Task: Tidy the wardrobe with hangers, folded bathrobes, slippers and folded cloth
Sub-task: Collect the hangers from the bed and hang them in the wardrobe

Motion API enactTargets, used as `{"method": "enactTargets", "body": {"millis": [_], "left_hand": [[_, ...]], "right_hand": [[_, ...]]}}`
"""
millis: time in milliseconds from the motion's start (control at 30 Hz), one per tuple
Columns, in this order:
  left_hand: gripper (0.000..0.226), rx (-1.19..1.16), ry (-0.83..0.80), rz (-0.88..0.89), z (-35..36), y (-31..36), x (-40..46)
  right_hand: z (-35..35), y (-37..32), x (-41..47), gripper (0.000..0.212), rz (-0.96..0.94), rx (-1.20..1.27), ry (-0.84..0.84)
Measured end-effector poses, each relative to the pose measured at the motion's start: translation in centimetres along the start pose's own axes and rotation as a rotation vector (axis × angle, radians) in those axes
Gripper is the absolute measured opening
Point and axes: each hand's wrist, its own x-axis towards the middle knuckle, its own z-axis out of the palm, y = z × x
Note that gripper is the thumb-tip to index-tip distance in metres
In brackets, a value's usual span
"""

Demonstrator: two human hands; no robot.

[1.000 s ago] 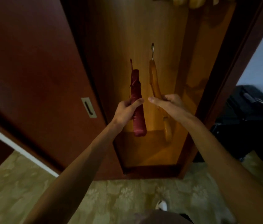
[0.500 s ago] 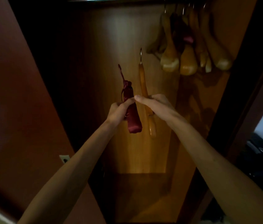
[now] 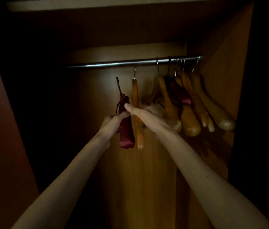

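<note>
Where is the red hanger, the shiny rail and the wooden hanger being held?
red hanger (image 3: pixel 125 129): head view, padded satin arm.
shiny rail (image 3: pixel 114 63): head view, bare stretch left of the hooks.
wooden hanger (image 3: pixel 135 90): head view, upper neck below its hook.

A metal rail (image 3: pixel 114 63) carries several wooden hangers (image 3: pixel 195 100) bunched at its right end.

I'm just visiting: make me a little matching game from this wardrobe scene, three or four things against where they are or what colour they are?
Things:
1. padded hanger
2. wooden hanger
3. rail
4. hanger cluster

Descriptions:
A. shiny metal, running across the wardrobe
B. dark red, in the left hand
C. hanging at the rail's right end
D. light wood, in the right hand

Pairs: 1-B, 2-D, 3-A, 4-C
</note>
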Motion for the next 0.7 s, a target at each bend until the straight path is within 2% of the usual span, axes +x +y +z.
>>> {"method": "enactTargets", "body": {"millis": [100,233,367,500,700], "left_hand": [[0.056,0.014,0.000,0.063,-0.1,2.0,1.7],[0.045,0.047,-0.016,0.124,-0.3,4.7,4.0],[0.047,0.082,-0.028,0.153,-0.5,7.0,6.5],[0.050,0.094,-0.056,0.178,-0.1,8.2,9.0],[0.042,0.100,-0.096,0.182,1.1,8.9,11.0]], "right_hand": [[-1.0,-1.0,2.0,0.058,-0.014,-0.020,0.026],[-1.7,-1.9,4.3,0.052,-0.037,-0.046,0.063],[-2.8,-2.9,6.1,0.048,-0.051,-0.061,0.075],[-3.1,-2.9,7.2,0.062,-0.074,-0.061,0.059],[-3.6,-2.0,8.2,0.043,-0.029,0.025,0.056]]}}
